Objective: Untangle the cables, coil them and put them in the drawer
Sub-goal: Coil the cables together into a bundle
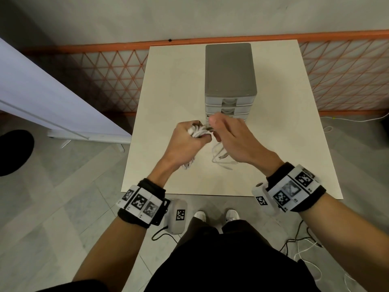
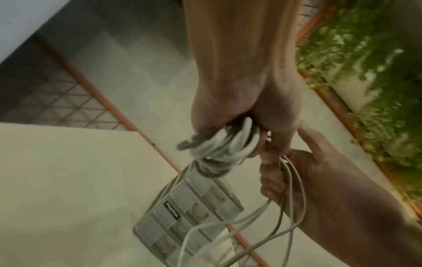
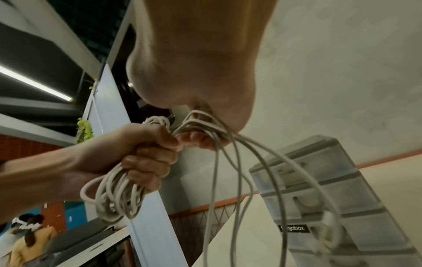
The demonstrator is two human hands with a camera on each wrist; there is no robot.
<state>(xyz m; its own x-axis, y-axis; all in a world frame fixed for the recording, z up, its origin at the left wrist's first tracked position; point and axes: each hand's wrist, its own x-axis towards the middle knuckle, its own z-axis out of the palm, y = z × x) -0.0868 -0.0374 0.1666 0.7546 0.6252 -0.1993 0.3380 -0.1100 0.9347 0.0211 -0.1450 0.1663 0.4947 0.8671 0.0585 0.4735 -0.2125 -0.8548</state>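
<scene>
Left hand (image 1: 187,140): fist clamped round a coiled bundle of white cable (image 3: 114,195), held above the table (image 1: 168,102).
Right hand (image 1: 233,140): just beside the left, fingers curled round loose cable strands (image 3: 237,171) that hang in loops to the tabletop.
Drawer unit (image 1: 230,81): grey, three drawers, all closed, just beyond the hands at the table's far middle.
Floor, right: further thin cables (image 1: 305,249).

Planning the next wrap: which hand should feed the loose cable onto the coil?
Right. The right hand already pinches the loose strands, while the left hand grips the coil.
</scene>
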